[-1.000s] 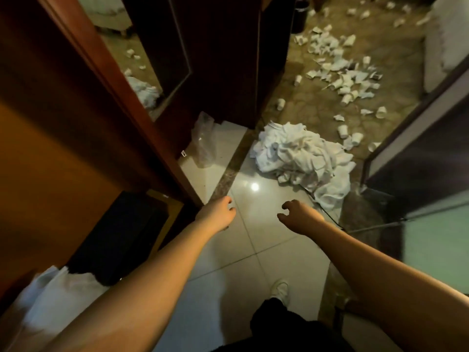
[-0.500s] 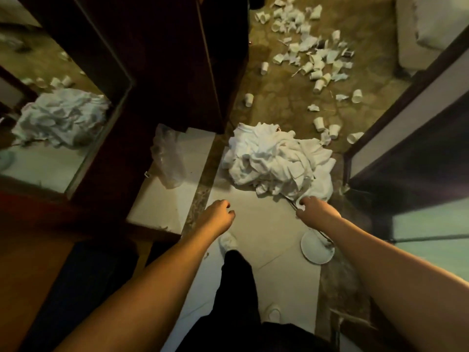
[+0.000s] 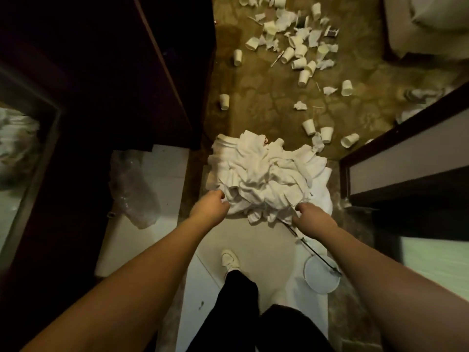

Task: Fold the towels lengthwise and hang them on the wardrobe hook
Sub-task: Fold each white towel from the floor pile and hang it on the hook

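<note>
Barely begun: towels [image 3: 266,179] heaped unfolded on floor, none seen hung. Left hand [image 3: 210,205] and right hand [image 3: 308,217] apart at near edge, grip unclear.

A heap of white towels [image 3: 266,179] is seen on the floor [image 3: 248,250]. Its near edge is touched by the left hand [image 3: 209,208] and right hand [image 3: 311,219], fingers curled.

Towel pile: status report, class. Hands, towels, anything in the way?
Left hand and right hand at the near edge of the towel pile, grip unclear. No towel lifted yet. Black wire and white lid under right arm.
</note>
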Motion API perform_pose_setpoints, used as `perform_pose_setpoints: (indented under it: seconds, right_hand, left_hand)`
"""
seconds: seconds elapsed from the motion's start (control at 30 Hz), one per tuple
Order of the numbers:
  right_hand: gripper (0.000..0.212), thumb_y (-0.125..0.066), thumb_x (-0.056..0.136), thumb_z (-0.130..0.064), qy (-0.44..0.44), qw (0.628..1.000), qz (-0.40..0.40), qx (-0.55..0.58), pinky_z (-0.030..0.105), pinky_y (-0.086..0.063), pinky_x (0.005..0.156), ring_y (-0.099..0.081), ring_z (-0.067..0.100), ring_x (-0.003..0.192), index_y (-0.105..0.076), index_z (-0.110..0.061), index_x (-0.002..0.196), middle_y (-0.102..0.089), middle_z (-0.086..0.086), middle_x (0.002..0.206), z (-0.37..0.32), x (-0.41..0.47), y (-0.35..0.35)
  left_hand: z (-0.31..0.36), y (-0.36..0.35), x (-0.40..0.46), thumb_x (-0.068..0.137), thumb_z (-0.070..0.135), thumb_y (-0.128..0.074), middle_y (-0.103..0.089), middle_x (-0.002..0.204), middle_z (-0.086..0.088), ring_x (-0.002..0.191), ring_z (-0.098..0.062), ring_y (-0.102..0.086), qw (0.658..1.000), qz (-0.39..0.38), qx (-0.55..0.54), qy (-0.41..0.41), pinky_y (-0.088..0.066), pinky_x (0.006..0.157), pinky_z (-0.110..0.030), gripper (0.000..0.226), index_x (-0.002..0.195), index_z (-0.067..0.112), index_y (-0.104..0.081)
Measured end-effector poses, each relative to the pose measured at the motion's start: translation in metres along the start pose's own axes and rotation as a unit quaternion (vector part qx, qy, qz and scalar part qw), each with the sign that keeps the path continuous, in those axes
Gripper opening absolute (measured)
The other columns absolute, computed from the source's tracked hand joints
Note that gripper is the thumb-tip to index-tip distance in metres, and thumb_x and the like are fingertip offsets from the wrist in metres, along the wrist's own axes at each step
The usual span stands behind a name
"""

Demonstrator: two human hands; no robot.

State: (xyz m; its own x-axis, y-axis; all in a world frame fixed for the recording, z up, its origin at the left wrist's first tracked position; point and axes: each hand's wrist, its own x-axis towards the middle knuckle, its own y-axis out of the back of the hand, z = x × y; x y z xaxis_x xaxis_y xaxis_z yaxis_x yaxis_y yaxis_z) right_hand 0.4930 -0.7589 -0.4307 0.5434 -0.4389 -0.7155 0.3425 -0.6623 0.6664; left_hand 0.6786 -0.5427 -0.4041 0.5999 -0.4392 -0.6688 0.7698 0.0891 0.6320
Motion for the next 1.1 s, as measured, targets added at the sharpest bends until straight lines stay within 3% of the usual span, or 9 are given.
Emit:
perform_pose_setpoints:
  seconds: [0.1,0.37,0.5,0.57,0.7,0.77,0.87,0.97,1.1]
  right_hand:
    - [0.047,-0.056,0.096,-0.036,-0.020,1.000,-0.010,-0.001,0.038,-0.046,0.095,-0.056,0.035,0.123,-0.054,-0.011,0.135,-0.056,0.015,0.139,-0.005,0.052,0.008]
    - [0.056,-0.057,0.097,-0.035,0.008,0.999,-0.031,-0.023,0.036,-0.043,0.099,-0.048,0.032,0.132,-0.044,-0.014,0.147,-0.047,0.013,0.148,0.001,0.227,-0.021]
    - [0.063,-0.061,0.096,-0.039,0.011,0.998,-0.052,0.042,0.037,-0.044,0.098,-0.051,0.033,0.130,-0.041,-0.011,0.149,-0.047,0.014,0.147,-0.001,0.300,-0.051]
    - [0.067,-0.063,0.096,-0.042,-0.031,0.988,-0.055,0.143,0.036,-0.047,0.094,-0.056,0.032,0.124,-0.041,-0.010,0.150,-0.052,0.014,0.144,-0.003,0.325,-0.064]
    - [0.075,-0.060,0.096,-0.049,-0.145,0.896,-0.081,0.411,0.040,-0.052,0.091,-0.055,0.029,0.119,-0.034,-0.010,0.154,-0.050,0.011,0.144,-0.012,0.358,-0.085]
    - [0.068,-0.058,0.098,-0.048,-0.141,0.879,-0.096,0.445,0.037,-0.051,0.088,-0.055,0.026,0.122,-0.039,-0.012,0.152,-0.051,0.007,0.144,-0.019,0.363,-0.092]
    - [0.043,-0.056,0.103,-0.033,-0.111,0.884,-0.084,0.446,0.035,-0.050,0.085,-0.062,0.023,0.108,-0.053,-0.009,0.138,-0.062,0.011,0.131,-0.022,0.368,-0.099]
    - [0.019,-0.057,0.101,-0.027,-0.096,0.886,-0.069,0.449,0.036,-0.049,0.081,-0.064,0.021,0.093,-0.064,-0.013,0.113,-0.069,0.013,0.116,-0.021,0.348,-0.094]
    - [0.016,-0.062,0.097,-0.028,-0.064,0.878,-0.046,0.472,0.043,-0.054,0.091,-0.070,0.028,0.096,-0.070,-0.016,0.094,-0.075,0.013,0.102,-0.018,0.295,-0.075]
  left_hand:
    - [0.006,0.001,0.054,0.097,0.026,-0.049,-0.062,0.106,-0.018,0.089,-0.034,-0.060,1.000,-0.015,0.009,-0.002,-0.048,0.074,-0.037,0.016,0.094,0.012,-0.054]
    - [0.002,-0.069,0.214,0.099,0.033,-0.049,-0.056,0.130,-0.013,0.113,-0.034,-0.057,0.996,-0.048,0.072,-0.017,-0.048,0.090,-0.037,0.033,0.121,0.011,-0.060]
    - [-0.001,-0.116,0.280,0.093,0.034,-0.061,-0.064,0.115,-0.013,0.099,-0.029,-0.062,0.991,-0.062,-0.098,0.059,-0.046,0.080,-0.032,0.037,0.124,0.012,-0.058]
    - [0.002,-0.136,0.302,0.092,0.037,-0.064,-0.063,0.112,-0.010,0.092,-0.025,-0.063,0.970,-0.077,-0.203,0.107,-0.053,0.087,-0.036,0.043,0.128,0.016,-0.054]
    - [0.005,-0.169,0.335,0.094,0.033,-0.066,-0.054,0.138,-0.009,0.114,-0.032,-0.061,0.910,-0.089,-0.366,0.172,-0.053,0.097,-0.043,0.069,0.151,0.013,-0.033]
    - [0.005,-0.174,0.343,0.095,0.026,-0.065,-0.056,0.131,-0.008,0.108,-0.031,-0.063,0.895,-0.089,-0.398,0.180,-0.055,0.082,-0.041,0.056,0.143,0.018,-0.038]
    - [0.005,-0.179,0.350,0.096,0.023,-0.063,-0.065,0.111,-0.006,0.082,-0.016,-0.059,0.897,-0.096,-0.398,0.169,-0.041,0.060,-0.026,0.050,0.143,0.017,-0.049]
    - [0.010,-0.173,0.332,0.097,0.021,-0.062,-0.065,0.084,-0.002,0.071,-0.014,-0.054,0.891,-0.102,-0.413,0.158,-0.042,0.061,-0.026,0.032,0.127,0.012,-0.065]
    - [0.019,-0.150,0.279,0.095,0.018,-0.061,-0.066,0.082,0.000,0.070,-0.012,-0.061,0.875,-0.096,-0.449,0.156,-0.049,0.060,-0.025,0.008,0.095,0.021,-0.068]
